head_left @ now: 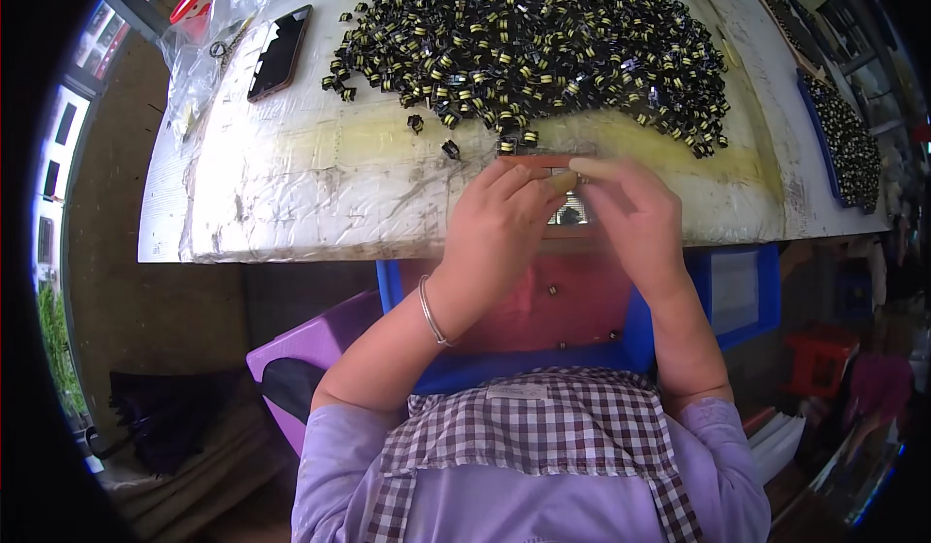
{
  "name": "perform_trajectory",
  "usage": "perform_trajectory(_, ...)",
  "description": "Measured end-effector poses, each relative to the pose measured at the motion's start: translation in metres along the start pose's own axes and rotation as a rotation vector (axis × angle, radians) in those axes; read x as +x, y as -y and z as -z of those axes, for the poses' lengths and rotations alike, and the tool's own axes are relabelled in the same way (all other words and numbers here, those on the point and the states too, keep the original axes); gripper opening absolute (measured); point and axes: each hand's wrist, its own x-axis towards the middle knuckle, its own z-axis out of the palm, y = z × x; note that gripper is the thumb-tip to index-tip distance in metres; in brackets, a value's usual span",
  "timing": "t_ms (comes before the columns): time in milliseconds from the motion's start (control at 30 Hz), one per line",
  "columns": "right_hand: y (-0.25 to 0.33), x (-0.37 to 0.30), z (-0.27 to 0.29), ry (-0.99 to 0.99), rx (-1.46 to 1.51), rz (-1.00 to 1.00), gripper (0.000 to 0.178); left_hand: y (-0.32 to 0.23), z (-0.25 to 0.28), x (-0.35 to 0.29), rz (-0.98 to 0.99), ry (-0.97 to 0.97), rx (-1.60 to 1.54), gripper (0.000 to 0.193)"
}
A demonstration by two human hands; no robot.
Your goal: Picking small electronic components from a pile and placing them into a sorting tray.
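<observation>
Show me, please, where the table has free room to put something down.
The table is free between the phone and the left hand; also right of the right hand, nearer than the pile, which crowds the far middle.

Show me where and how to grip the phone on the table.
I'd pinch the phone by its two long edges, mid-length, coming from the near side: it lies flat, its narrow width suits a pinch, and clear plastic to its left and the heap of parts to its right make the near side look freest.
</observation>
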Motion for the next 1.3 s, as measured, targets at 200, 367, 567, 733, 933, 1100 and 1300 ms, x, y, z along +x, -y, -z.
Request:
perform_trajectory(200,-0.002,0.004,-0.004,-0.027,-0.011,0.068,0.027,0.005,-0.004,-0.001,0.01,-0.069,-0.06,0.021)
perform_trajectory(367,0.001,0.006,-0.004,-0.018,-0.065,0.084,0.026,0.008,0.001,0.0,-0.008,-0.046,-0.043,0.021)
perform_trajectory(567,-0.002,0.0,-0.001,-0.015,-0.037,0.1,0.025,0.012,0.002,0.0,-0.063,0.029,-0.11,0.018)
perform_trajectory(733,0.003,-0.003,-0.002,-0.013,-0.044,0.045,0.023,0.004,-0.003,-0.007,-0.041,-0.025,-0.047,0.022)
perform_trajectory(933,-0.001,-0.001,-0.002,-0.022,-0.04,0.04,0.023,0.005,-0.005,-0.004,-0.008,-0.038,-0.136,0.022)
perform_trajectory(1100,-0.001,0.005,-0.007,-0.049,-0.045,0.048,0.022,0.008,0.008,0.0,0.163,-0.032,-0.284,0.024)
perform_trajectory(1300,-0.008,0.008,-0.008,0.111,-0.011,0.156,0.016,0.016,0.026,0.003,0.657,-0.043,-0.978,0.021)
